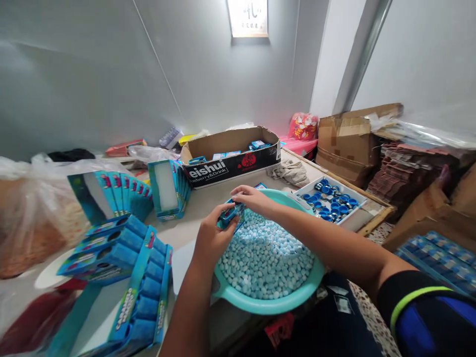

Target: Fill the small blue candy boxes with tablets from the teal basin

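From the head view, the 2 hands meet just above the near left rim of a teal plastic basin (268,302). The left hand (211,239) curls around a small blue packet (230,216), fingers and thumb closed on its sides. The right hand (253,199) reaches across from the right, its fingers bent over the packet's far end; whether they grip or only rest there, I cannot tell. The packet lies between the hands, its long axis tilted from lower left up to upper right, and the left hand sits nearer its lower end.

Directly below the hands, the basin holds a heap of smooth, round, pale blue candies (265,258). To the left of the hands lie stacks of glossy blue cartons (119,243) with moulded cavities. Ahead of the hands stands a brown cardboard box (231,159) with a black printed side. Ahead and to the right sits a white tray (329,201) of blue and silver caps, beside a crumpled cloth (290,172).
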Motion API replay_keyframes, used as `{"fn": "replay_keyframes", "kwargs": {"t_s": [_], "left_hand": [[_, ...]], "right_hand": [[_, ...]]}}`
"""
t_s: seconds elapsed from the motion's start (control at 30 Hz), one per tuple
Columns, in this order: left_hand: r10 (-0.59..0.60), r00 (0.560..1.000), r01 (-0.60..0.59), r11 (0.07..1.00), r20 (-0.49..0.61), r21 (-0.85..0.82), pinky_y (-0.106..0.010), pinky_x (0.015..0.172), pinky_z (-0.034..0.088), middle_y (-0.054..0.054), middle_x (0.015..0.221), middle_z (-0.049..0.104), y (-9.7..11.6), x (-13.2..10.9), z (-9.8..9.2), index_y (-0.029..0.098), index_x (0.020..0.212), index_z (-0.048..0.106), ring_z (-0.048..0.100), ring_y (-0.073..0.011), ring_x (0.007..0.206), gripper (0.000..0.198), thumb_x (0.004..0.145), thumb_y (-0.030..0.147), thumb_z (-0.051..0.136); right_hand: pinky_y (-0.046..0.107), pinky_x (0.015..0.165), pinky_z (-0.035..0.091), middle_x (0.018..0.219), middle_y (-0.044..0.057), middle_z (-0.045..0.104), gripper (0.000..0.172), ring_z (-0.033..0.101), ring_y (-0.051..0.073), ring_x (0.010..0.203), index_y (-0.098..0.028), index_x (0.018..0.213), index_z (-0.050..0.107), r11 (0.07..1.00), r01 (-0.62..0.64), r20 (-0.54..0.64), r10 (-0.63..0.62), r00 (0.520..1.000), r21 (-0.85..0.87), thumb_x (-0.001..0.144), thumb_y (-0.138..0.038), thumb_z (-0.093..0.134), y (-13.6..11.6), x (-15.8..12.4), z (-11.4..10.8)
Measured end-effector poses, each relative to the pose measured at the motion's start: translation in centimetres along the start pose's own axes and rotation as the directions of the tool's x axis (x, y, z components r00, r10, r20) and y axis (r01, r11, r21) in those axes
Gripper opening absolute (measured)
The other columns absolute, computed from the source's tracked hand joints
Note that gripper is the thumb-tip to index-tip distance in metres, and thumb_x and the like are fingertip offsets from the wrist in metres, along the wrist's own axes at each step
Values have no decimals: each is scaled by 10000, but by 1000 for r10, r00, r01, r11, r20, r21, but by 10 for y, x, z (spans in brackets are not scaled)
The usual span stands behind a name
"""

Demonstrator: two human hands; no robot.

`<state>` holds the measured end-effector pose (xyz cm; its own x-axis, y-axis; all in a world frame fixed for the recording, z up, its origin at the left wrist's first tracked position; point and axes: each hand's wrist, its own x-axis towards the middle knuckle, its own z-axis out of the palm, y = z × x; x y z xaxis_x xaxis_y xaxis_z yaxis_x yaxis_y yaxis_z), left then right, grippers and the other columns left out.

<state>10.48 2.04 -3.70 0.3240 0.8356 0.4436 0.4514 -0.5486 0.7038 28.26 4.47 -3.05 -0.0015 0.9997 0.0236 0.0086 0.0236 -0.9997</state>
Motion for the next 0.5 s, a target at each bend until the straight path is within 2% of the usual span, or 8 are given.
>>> {"fn": "replay_keyframes", "kwargs": {"t_s": [0.07,0.13,0.2,0.23,0.3,0.37,0.43,0.5], "left_hand": [[8,1000,-8,1000,-22,-6,-317,832,573,-44,1109,768,-1,0,1,243,1168,722,733,-222,934,365,845,414,714],[-1,998,0,1000,-68,-15,-317,842,578,-49,1110,761,-3,0,4,235,1178,707,731,-223,954,378,844,411,721],[-18,989,15,1000,-143,-25,-309,816,582,-56,1122,749,-3,0,6,227,1201,686,728,-213,929,411,837,412,734],[-28,979,23,999,-200,-31,-303,799,582,-61,1127,742,-3,0,6,221,1212,675,725,-206,909,433,831,414,744],[-35,941,23,999,-335,-38,-294,780,579,-66,1127,732,1,0,2,212,1220,661,718,-195,887,460,823,419,763],[-5,895,2,1000,-445,-7,-294,807,573,-62,1124,724,7,-3,-12,210,1202,663,714,-192,909,449,818,412,778],[13,875,18,998,-483,60,-285,784,562,-46,1104,719,12,-10,-34,217,1169,670,703,-182,885,433,801,406,797],[-34,864,99,990,-502,103,-266,706,538,-26,1039,714,12,-22,-56,221,1130,673,676,-163,798,424,777,411,811]], "right_hand": [[270,695,482,926,16,678,204,630,164,818,-206,1060,658,999,-35,10,35,999,-9,899,-331,658,1,1,-1],[289,724,518,1026,48,695,281,657,170,848,-206,1129,633,997,-48,12,49,999,-67,1015,-410,476,2,4,-2],[312,751,535,1048,76,699,407,670,179,851,-192,1135,628,986,-53,15,56,998,-161,1074,-402,284,4,8,-5],[322,761,534,1023,83,700,415,670,188,849,-184,1094,642,976,-55,20,61,998,-212,1073,-383,278,6,10,-6],[337,803,518,962,82,694,265,662,215,873,-180,942,673,954,-48,41,63,997,-297,1008,-341,473,12,10,-7],[348,863,496,965,74,684,81,653,240,918,-186,817,685,927,-22,83,57,995,-373,851,-258,700,20,5,-6],[362,899,484,1015,70,676,110,648,257,950,-202,802,714,868,54,185,45,982,-494,745,-230,804,28,-2,-2],[366,903,492,1048,68,672,187,648,265,968,-227,849,746,766,170,287,20,958,-620,709,-286,856,34,-10,2]]}}
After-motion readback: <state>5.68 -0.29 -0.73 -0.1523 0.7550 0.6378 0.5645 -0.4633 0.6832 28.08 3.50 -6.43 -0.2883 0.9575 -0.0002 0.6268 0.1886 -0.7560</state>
